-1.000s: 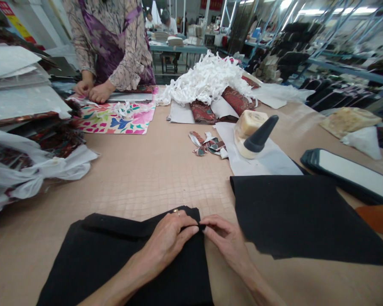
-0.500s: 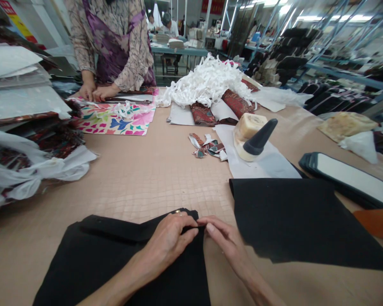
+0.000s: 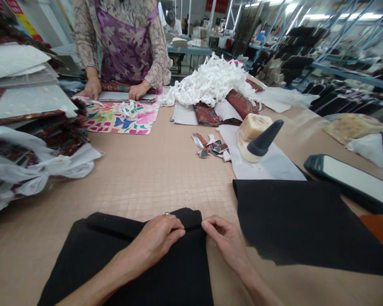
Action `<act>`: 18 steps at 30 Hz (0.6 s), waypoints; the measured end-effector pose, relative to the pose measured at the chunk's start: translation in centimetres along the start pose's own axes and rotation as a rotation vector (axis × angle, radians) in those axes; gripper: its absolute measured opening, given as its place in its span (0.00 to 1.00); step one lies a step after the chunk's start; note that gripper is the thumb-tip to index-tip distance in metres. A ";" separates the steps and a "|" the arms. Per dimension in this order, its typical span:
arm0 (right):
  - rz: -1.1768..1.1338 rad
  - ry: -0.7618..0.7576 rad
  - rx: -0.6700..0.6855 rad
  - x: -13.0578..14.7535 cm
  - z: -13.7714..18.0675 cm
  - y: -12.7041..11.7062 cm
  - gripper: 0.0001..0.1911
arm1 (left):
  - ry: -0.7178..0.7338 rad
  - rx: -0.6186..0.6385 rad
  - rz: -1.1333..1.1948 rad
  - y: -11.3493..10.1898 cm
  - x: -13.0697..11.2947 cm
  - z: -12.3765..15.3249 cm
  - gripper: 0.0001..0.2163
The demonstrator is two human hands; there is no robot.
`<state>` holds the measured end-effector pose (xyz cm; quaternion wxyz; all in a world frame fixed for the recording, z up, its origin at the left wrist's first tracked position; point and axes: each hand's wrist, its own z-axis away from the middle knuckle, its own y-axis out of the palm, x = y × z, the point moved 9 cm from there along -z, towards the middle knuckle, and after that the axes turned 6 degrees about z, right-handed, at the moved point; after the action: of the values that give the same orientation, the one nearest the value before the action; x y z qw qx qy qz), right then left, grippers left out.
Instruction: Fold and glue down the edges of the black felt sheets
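Observation:
A piece of black fabric (image 3: pixel 92 255) lies on the tan table (image 3: pixel 147 170) right in front of me, its far edge folded over. My left hand (image 3: pixel 155 239) rests on that fold with the fingers pressed down on the cloth. My right hand (image 3: pixel 225 242) sits at the fabric's right corner, fingers curled and pinching its edge. A second black fabric piece (image 3: pixel 303 221) lies flat to the right, apart from both hands.
A black-handled tool on a pale block (image 3: pixel 257 138) stands on white paper mid-table. Fabric scraps (image 3: pixel 210 146), a heap of white strips (image 3: pixel 210 80) and stacked cloth (image 3: pixel 25 123) lie around. A person in a patterned top (image 3: pixel 124 46) works on floral fabric (image 3: pixel 121 119) at the far side.
My left hand has slid a little to the left along the fold; my right hand stays at the corner. The person opposite has moved their hands apart.

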<state>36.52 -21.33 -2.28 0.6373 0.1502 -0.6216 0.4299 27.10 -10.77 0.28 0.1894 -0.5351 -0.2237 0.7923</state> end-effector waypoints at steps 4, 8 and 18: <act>0.005 -0.002 0.025 -0.1 -0.2 0.2 0.17 | -0.062 0.009 -0.012 -1.8 2.4 2.4 0.10; 0.035 -0.002 0.038 -0.2 -0.2 0.1 0.18 | -0.063 0.027 0.003 -3.5 4.8 5.2 0.10; 0.154 0.042 0.070 -0.9 -0.4 -0.5 0.16 | -0.052 -0.168 -0.171 -11.2 8.5 11.9 0.08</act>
<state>37.26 -21.67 -3.01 0.6096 0.1152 -0.6024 0.5022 13.67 1.30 3.97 0.2051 -0.5074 -0.3390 0.7652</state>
